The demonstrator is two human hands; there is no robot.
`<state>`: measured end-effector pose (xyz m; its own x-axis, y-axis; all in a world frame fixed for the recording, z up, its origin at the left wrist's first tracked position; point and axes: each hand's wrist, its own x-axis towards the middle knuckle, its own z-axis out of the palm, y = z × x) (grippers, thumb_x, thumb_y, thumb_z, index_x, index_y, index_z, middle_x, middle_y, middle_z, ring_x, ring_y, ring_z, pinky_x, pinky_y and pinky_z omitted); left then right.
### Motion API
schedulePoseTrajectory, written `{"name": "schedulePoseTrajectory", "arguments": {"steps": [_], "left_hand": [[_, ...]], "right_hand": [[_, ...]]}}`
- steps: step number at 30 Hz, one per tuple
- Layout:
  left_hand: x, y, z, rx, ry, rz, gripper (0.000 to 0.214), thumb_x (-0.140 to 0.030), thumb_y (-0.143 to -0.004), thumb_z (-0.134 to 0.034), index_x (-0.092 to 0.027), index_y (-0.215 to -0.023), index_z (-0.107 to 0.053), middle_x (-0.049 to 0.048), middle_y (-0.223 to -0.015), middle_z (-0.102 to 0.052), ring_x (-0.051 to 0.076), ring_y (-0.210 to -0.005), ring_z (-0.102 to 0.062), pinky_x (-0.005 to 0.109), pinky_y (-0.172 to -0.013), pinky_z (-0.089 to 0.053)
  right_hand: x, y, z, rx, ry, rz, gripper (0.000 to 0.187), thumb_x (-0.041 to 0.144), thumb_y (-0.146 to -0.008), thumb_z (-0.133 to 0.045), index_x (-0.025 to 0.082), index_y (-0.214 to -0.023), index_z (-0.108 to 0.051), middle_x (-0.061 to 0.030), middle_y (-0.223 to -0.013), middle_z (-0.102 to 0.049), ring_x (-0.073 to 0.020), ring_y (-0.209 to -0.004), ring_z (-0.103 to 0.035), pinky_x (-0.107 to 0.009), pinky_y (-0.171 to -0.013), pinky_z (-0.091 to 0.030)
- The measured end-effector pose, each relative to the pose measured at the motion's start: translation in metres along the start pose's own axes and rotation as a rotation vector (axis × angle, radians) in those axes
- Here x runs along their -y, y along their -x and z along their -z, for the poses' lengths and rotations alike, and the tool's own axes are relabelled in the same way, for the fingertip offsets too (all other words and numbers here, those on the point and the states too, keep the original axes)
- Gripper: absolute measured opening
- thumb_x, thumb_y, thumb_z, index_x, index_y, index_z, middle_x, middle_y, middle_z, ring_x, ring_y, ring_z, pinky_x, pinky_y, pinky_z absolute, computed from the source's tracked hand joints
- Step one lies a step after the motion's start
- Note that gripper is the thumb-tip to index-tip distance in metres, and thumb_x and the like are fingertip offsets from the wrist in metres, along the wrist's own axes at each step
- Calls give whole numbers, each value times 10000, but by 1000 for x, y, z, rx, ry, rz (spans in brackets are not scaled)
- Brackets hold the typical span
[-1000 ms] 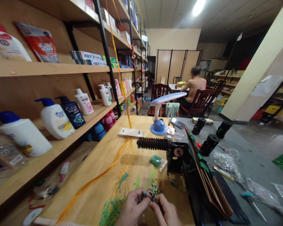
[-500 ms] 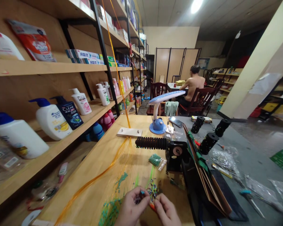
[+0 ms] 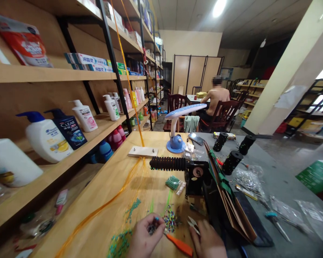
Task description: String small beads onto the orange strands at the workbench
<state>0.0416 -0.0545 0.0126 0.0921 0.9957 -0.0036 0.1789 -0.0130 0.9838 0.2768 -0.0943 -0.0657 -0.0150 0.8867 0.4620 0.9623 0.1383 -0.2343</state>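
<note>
L hand (image 3: 145, 239) fingers pinched on beads (image 3: 152, 228), R hand (image 3: 207, 240) at snips (image 3: 193, 223), grip unclear, orange tool (image 3: 179, 245) between

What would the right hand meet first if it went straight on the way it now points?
Most likely the small metal tool lying just ahead of the right hand, though depth is unclear.

Left hand (image 3: 144, 239), right hand (image 3: 209, 243) cropped (bottom edge).

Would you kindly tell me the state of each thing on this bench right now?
Left hand: pinched on bead cluster.
Right hand: by metal tool, grip unclear.
Orange-handled tool: lying flat.
Desk lamp: unlit.
Phone: screen dark.
Ceiling light: on.
Orange strands: taut above, slack below.
</note>
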Motion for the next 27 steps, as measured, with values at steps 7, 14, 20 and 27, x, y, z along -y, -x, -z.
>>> {"name": "schedulePoseTrajectory", "arguments": {"steps": [7,14,20,27], "left_hand": [[-5,-1,3,-33,-25,-36,221,-387,-726,-704,-175,-664,-692,12,-606,-667,172,-590,-598,226,-568,-456],[-10,-6,6,19,-87,-78,175,-332,-736,-716,-166,-680,-699,25,-612,-688,179,-580,-620,221,-548,-467],[-25,-10,5,16,-195,-204,128,-254,-764,-675,-172,-676,-718,38,-616,-708,173,-563,-622,213,-534,-459],[-37,-6,1,59,-328,-316,138,-217,-798,-638,-208,-703,-738,42,-655,-737,194,-599,-657,240,-577,-476]], "right_hand": [[-6,-23,18,10,131,45,170,184,-903,-528,219,-997,-665,-85,-922,-718,-267,-856,-648,-343,-708,-464],[-3,-66,19,54,-50,-78,286,57,-812,-466,168,-921,-706,-146,-910,-741,-320,-879,-662,-400,-734,-484],[33,-55,17,128,-862,-313,311,472,-869,-505,207,-856,-667,-48,-737,-709,-215,-664,-665,-285,-596,-499],[91,-47,-15,379,-1388,-932,722,868,-706,-337,231,-379,-432,43,-354,-369,-81,-325,-305,-220,-366,-290]]}}
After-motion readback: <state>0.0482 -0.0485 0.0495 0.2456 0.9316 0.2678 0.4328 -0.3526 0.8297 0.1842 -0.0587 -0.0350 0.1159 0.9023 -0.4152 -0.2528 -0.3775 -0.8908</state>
